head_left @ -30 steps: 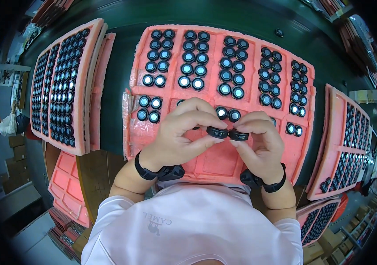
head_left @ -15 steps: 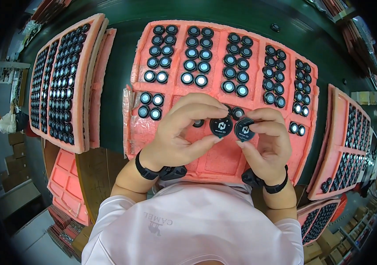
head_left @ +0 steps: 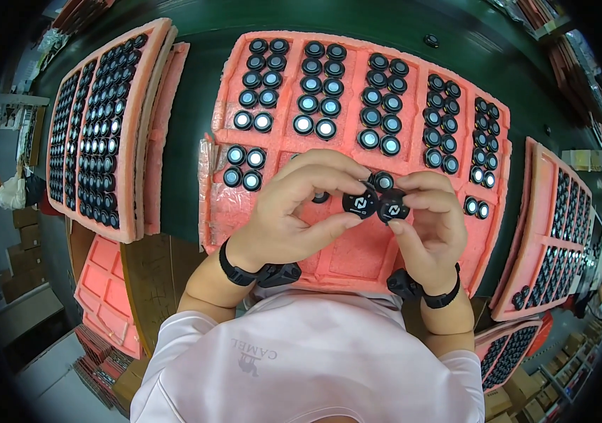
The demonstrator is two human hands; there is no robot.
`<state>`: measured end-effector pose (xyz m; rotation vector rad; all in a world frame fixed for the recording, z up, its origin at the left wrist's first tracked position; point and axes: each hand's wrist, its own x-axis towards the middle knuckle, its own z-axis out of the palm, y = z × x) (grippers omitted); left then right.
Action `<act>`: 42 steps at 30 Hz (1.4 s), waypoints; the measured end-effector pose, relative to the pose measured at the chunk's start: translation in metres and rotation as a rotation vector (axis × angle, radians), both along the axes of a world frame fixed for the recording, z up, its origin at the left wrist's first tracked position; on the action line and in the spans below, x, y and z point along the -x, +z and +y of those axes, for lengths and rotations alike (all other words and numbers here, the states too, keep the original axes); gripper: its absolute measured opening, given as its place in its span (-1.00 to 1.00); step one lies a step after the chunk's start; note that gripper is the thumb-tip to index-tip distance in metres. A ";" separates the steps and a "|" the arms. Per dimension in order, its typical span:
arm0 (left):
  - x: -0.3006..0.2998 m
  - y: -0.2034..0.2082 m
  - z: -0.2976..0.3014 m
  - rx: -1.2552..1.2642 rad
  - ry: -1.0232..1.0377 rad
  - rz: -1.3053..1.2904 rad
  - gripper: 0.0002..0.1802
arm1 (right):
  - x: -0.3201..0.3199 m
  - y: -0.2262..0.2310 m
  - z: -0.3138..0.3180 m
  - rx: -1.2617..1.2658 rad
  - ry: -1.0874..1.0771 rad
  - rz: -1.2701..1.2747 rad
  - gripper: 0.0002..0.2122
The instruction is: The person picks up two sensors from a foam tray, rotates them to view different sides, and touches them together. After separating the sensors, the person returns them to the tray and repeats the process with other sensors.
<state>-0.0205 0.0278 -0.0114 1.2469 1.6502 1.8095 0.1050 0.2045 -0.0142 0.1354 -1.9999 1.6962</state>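
My left hand (head_left: 294,204) pinches a small black round disc with a white logo (head_left: 359,203) between thumb and fingers. Right beside it, my right hand (head_left: 429,218) holds a second disc of the same kind (head_left: 393,206). The two discs are side by side, nearly touching, logo faces up. Both are held over a pink foam tray (head_left: 357,247), whose compartments hold rows of similar black discs (head_left: 331,107) with pale round centres. One such disc (head_left: 383,181) sits just beyond my fingers. My hands cover part of the tray's middle.
Stacked pink trays filled with discs stand at the left (head_left: 135,141) and right (head_left: 526,233). A lone disc (head_left: 431,41) lies on the green table (head_left: 385,25). At lower left is a pink tray with bare compartments (head_left: 110,289). A person (head_left: 10,190) is at far left.
Both discs have tilted and turned slightly in my fingers, and they sit a little closer together. The view has shifted slightly; the trays stay in place.
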 end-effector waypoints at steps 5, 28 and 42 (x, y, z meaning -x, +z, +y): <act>-0.003 0.000 0.007 -0.032 0.016 -0.195 -0.61 | 0.000 -0.008 -0.002 0.183 0.019 0.008 -0.65; -0.003 -0.006 0.006 -0.014 -0.018 -0.104 -0.68 | 0.001 0.003 0.001 -0.135 -0.058 -0.065 -0.75; -0.004 -0.007 0.008 -0.048 0.044 0.226 -0.75 | -0.001 -0.005 -0.005 0.106 0.019 -0.054 -0.76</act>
